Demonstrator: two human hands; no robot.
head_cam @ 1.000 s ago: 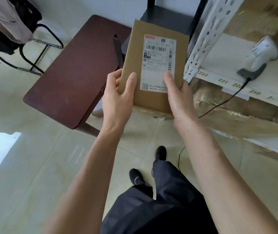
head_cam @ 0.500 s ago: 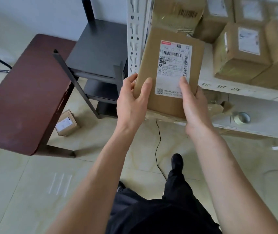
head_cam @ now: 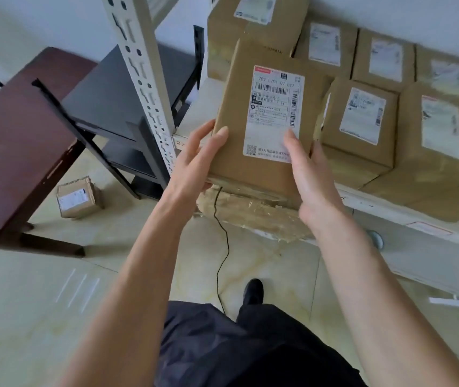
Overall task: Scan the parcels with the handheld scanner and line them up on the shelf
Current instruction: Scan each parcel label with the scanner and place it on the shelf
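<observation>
The parcel (head_cam: 253, 118) is clamped between both hands, the left hand (head_cam: 194, 166) pressed to its left edge and the right hand (head_cam: 310, 180) to its lower right, thumb on the label (head_cam: 274, 113). A second ago it was held out over the floor by the brown table (head_cam: 13, 141); now it has been carried to the shelf (head_cam: 194, 107), at the left end of the row of parcels (head_cam: 362, 118). Placement appears imminent. No scanner is seen.
</observation>
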